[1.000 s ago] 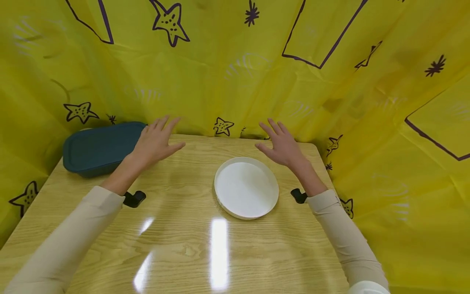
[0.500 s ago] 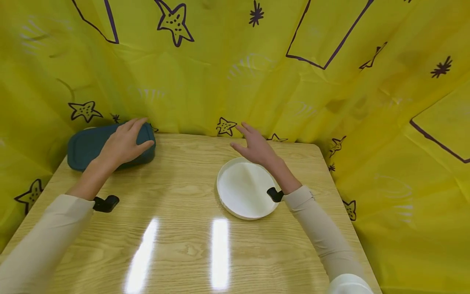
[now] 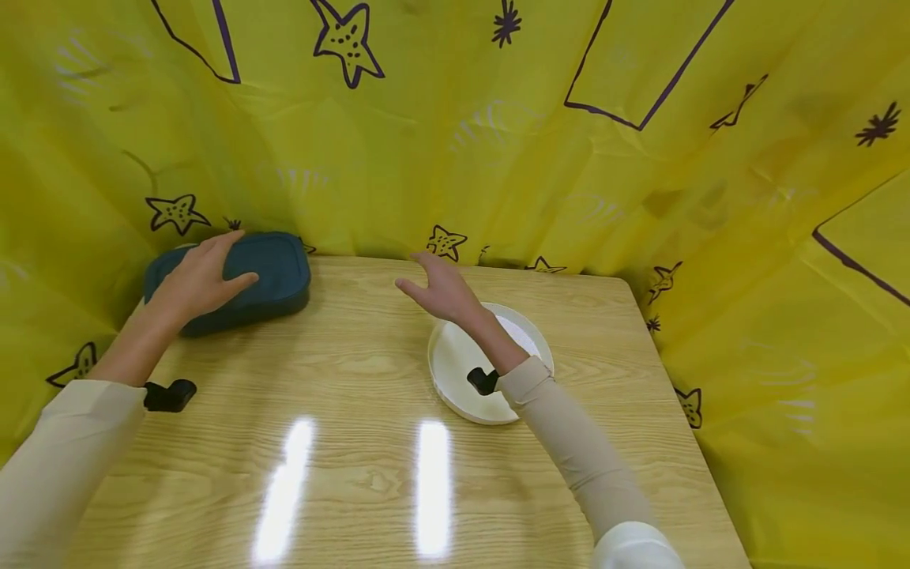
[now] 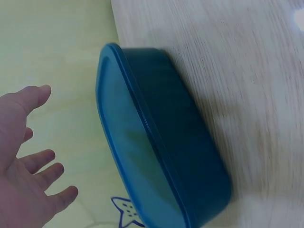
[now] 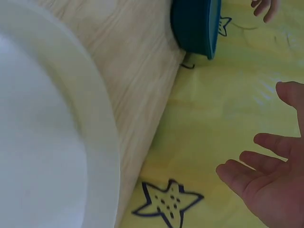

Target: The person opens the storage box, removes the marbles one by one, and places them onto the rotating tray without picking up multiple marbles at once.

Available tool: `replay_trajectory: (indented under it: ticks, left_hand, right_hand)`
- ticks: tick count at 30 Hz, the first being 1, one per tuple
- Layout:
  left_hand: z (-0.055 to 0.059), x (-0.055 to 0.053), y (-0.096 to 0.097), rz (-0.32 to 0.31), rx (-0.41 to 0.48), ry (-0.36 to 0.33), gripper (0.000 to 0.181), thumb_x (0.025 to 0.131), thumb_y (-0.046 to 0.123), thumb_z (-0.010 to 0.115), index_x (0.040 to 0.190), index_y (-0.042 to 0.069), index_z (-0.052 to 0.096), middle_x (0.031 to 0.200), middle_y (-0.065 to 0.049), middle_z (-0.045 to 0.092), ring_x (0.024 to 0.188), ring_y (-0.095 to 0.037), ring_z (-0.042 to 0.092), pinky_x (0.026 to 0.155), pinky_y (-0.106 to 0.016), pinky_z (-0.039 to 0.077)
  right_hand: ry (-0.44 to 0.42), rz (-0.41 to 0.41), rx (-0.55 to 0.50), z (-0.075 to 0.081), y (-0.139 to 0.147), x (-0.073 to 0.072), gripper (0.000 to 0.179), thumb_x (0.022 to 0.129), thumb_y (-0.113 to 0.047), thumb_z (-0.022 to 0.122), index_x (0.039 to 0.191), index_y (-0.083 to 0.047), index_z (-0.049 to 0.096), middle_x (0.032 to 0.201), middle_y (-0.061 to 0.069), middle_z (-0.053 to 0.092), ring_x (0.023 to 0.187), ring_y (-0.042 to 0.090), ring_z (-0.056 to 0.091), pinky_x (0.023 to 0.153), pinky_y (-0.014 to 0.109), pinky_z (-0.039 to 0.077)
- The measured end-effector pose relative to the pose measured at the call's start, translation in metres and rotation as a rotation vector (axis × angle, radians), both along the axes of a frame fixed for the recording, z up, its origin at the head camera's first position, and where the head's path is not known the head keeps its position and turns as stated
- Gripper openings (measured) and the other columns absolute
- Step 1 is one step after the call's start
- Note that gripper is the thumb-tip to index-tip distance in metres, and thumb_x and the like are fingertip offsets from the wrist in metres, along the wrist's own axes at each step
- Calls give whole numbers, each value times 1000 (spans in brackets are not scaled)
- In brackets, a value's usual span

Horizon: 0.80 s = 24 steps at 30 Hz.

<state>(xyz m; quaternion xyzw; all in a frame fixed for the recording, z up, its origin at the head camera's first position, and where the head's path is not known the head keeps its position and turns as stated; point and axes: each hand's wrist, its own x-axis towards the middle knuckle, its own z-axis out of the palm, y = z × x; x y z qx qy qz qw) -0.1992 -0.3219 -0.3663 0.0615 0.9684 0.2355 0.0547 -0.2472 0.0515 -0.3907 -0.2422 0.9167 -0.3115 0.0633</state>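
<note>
A dark teal lidded container (image 3: 266, 273) stands at the back left of the table. My left hand (image 3: 195, 278) hovers over its left part, thumb spread from the fingers, holding nothing. In the left wrist view the container (image 4: 175, 128) lies apart from the fingers (image 4: 45, 175). A round white tray with a low rim (image 3: 444, 371) sits right of the middle. My right hand (image 3: 444, 291) is in the air by its far left edge, fingers extended and thumb apart, with nothing in it. The right forearm hides part of the tray.
The wood-grain table (image 3: 341, 379) carries bright light reflections. A yellow curtain (image 3: 398, 142) printed with starfish hangs along its back and both sides. A black wrist mount (image 3: 485, 381) juts from the right wrist over the tray; another mount (image 3: 171, 395) is at the left wrist.
Both hands have moved left: the left from the container's right end to over its left part, the right from beyond the tray's right side to its far left edge. Container and tray stay put.
</note>
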Motion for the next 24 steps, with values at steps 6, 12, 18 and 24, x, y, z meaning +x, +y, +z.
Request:
replay_trajectory:
  ticks: [6, 12, 18, 24]
  left_hand:
    - [-2, -3, -14, -26, 26, -11, 85, 101, 28, 60, 156, -7, 6, 154, -40, 13, 137, -60, 14, 103, -73, 18]
    - [-3, -11, -29, -19, 32, -12, 85, 102, 31, 58, 155, -8, 4, 153, -41, 13, 136, -61, 16, 104, -72, 19]
    - [-2, -11, -43, 5, 37, -36, 83, 103, 27, 57, 155, -9, 4, 152, -43, 12, 135, -62, 15, 102, -74, 18]
    - [-6, -7, -58, 10, 12, -40, 79, 103, 27, 56, 153, -13, 10, 150, -44, 16, 133, -62, 17, 102, -73, 19]
  right_hand:
    - [-40, -17, -61, -8, -34, 1, 63, 101, -38, 59, 150, -3, 42, 150, 13, 45, 139, 28, 40, 110, 41, 35]
    - [-83, -45, -118, -17, -64, 2, 64, 100, -38, 60, 151, -5, 41, 150, 11, 46, 134, 30, 47, 105, 40, 41]
    - [-153, -78, -181, -26, -93, 3, 63, 100, -39, 61, 152, -8, 41, 151, 9, 45, 131, 30, 50, 99, 38, 46]
    - [-200, -114, -236, -33, -123, 8, 63, 98, -38, 63, 150, -7, 44, 147, 15, 49, 129, 29, 52, 96, 39, 49]
